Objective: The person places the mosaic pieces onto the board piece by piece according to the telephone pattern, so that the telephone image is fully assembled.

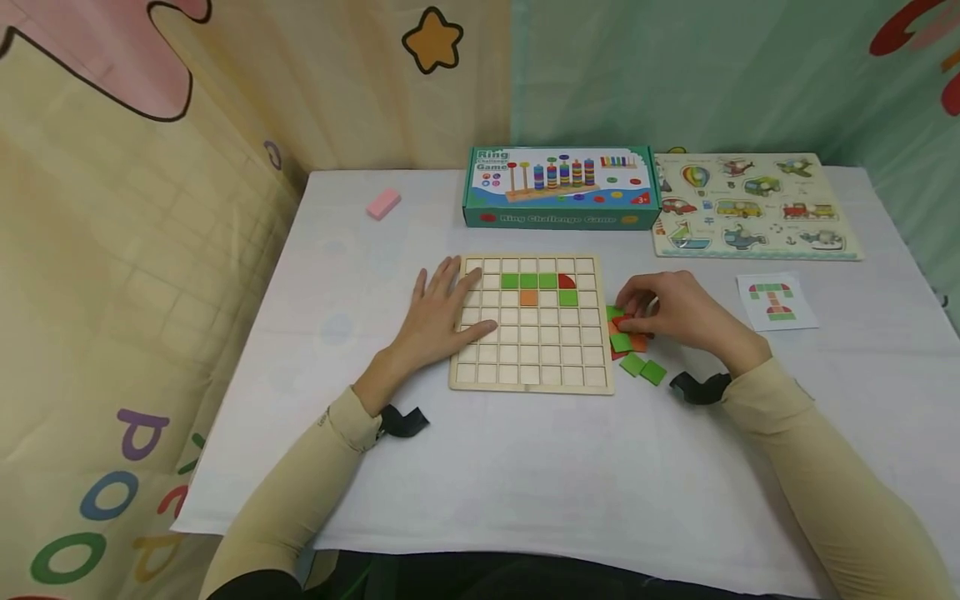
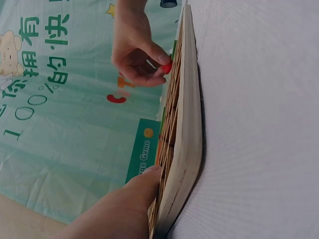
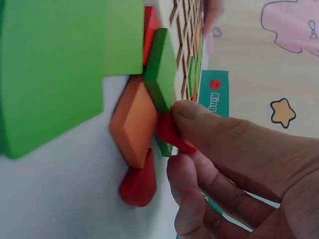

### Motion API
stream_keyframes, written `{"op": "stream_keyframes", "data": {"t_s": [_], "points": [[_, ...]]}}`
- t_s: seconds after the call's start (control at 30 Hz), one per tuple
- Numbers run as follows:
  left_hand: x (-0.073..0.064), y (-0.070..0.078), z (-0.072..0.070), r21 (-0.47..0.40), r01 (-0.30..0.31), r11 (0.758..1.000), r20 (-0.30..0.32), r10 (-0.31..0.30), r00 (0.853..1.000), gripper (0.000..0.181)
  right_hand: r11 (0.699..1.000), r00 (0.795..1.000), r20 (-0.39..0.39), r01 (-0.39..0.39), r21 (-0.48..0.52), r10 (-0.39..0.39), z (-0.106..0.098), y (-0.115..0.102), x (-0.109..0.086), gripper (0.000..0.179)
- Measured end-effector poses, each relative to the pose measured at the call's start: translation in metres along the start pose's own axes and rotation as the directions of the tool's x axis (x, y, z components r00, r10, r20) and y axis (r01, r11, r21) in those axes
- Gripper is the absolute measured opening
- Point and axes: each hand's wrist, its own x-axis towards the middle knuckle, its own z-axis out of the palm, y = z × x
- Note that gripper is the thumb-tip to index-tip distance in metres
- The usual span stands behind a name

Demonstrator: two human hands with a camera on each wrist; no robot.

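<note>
My left hand (image 1: 431,321) rests with fingers spread on the left edge of a wooden grid board (image 1: 529,354). Set in the grid are several green tiles (image 1: 528,282), an orange tile (image 1: 528,297) and a red rounded tile (image 1: 566,282). Off the board's right edge, my right hand (image 1: 678,310) pinches a red tile (image 3: 172,132) between thumb and fingers, close over a loose pile. Green tiles (image 1: 621,342), orange tiles (image 3: 134,122) and another red tile (image 3: 139,186) make up that pile. In the left wrist view, the pinched red tile (image 2: 167,67) shows at the fingertips.
A picture card (image 1: 777,302) with a red, green and orange pattern lies right of the right hand. Behind the board stand a ring game box (image 1: 562,187) and a vehicle puzzle board (image 1: 757,204). A pink block (image 1: 384,204) lies at the back left of the white-covered table (image 1: 465,475).
</note>
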Motion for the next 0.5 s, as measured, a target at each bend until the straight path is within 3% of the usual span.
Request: {"op": "stream_keyframes", "data": {"t_s": [0.23,0.5], "points": [[0.001,0.0,0.0,0.002,-0.003,1.0,0.003,0.003,1.0,0.09,0.997,0.997,-0.031,0.074,0.023,-0.074,-0.007,-0.005,0.014,0.016],[0.001,0.001,-0.001,0.006,0.0,1.0,0.005,0.0,1.0,0.089,0.996,0.995,-0.076,0.07,0.059,-0.066,-0.001,-0.036,0.059,0.008]]}}
